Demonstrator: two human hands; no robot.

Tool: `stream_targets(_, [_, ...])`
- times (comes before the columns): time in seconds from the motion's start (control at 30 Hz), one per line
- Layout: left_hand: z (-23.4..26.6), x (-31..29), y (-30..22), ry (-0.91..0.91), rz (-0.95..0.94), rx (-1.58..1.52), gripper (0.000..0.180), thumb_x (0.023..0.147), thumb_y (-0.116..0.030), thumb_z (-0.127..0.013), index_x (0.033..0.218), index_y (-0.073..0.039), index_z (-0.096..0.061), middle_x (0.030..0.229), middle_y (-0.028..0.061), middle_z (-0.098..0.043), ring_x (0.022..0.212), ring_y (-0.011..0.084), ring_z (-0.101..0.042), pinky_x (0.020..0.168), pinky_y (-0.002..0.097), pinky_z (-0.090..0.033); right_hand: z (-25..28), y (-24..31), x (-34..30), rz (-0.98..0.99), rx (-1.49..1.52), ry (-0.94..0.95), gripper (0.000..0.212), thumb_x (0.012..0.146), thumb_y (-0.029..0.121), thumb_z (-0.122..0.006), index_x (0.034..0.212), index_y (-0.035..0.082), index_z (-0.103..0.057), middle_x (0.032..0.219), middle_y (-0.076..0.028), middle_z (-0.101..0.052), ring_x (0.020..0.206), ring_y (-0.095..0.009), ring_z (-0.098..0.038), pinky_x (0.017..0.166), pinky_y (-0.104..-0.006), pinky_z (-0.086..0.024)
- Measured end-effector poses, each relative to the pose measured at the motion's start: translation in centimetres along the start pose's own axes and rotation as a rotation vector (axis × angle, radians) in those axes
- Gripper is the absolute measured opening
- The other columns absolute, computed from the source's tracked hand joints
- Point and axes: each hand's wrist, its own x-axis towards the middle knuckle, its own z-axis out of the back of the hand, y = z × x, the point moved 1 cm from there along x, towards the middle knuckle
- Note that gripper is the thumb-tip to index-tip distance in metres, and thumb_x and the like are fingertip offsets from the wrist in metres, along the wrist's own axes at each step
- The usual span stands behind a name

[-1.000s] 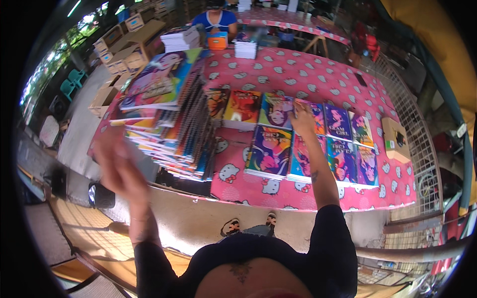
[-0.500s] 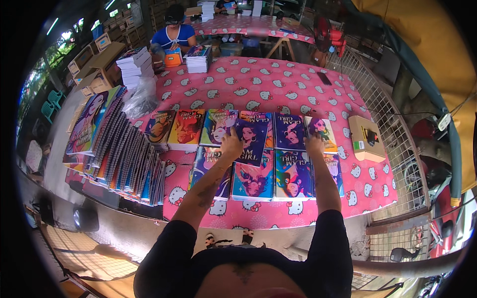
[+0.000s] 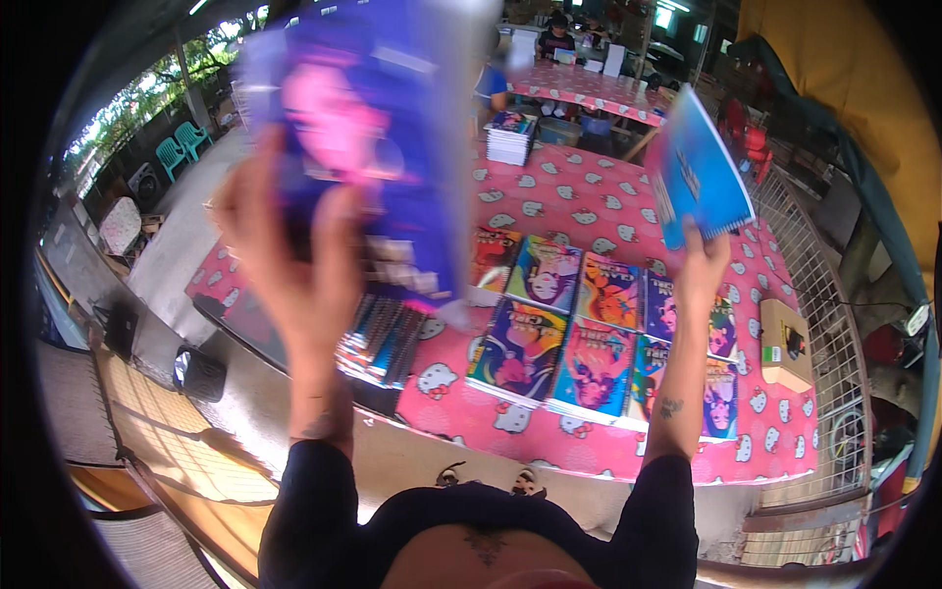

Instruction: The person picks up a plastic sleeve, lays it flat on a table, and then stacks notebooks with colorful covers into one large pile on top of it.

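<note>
Holds up a purple-covered notebook in the left grip at the upper left of the frame, large and motion-blurred; pinches it between thumb and fingers near its lower left part. Cannot tell, through the blur, whether to count one copy or several. Holds a blue spiral-bound notebook in the right grip at the upper right, tilted, with thumb and fingers closed on its lower edge, beside the coil. Has two rows of illustrated notebooks below, right of centre, lying on the pink surface and partly covered by the right forearm. Has a pile of spiral notebooks left of centre, largely hidden behind the left grip and purple cover. Shows a cardboard box at the right, near wire mesh. Shows, at top centre, a squared notebook stack, a co-worker's blue sleeve beside it, and two green chairs at upper left.
</note>
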Motion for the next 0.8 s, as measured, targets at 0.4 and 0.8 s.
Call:
stream_targets(0.4, [-0.1,5.5,21.5,0.906,-0.087,0.449,0.060,0.094,-0.054,-0.049,0.122,-0.002,-0.061,0.115,0.0186,-0.064,0.106,0.0335,-0.062,0.090,0.0402,-0.048,-27.2,3.9,-9.8,0.427,0.028,0.781,0.046,0.084,0.001,-0.059,0.129,0.009,-0.058,0.132,-0.015,-0.055,0.127,-0.028,-0.050,0.104,-0.0368,-0.039])
stream_targets(0.8, [-7.0,-21.9,-10.8,1.149,-0.257,-0.734,0.083,0.084,-0.037,-0.070,0.152,-0.017,-0.026,0.158,0.0246,-0.006,0.145,0.0458,-0.011,0.110,0.0647,-0.021,29.0,-16.2,-16.0,-0.657,-1.792,0.188,0.088,0.087,0.065,-0.049,0.154,0.016,-0.019,0.156,-0.018,-0.025,0.143,-0.039,-0.023,0.111,-0.0615,-0.016])
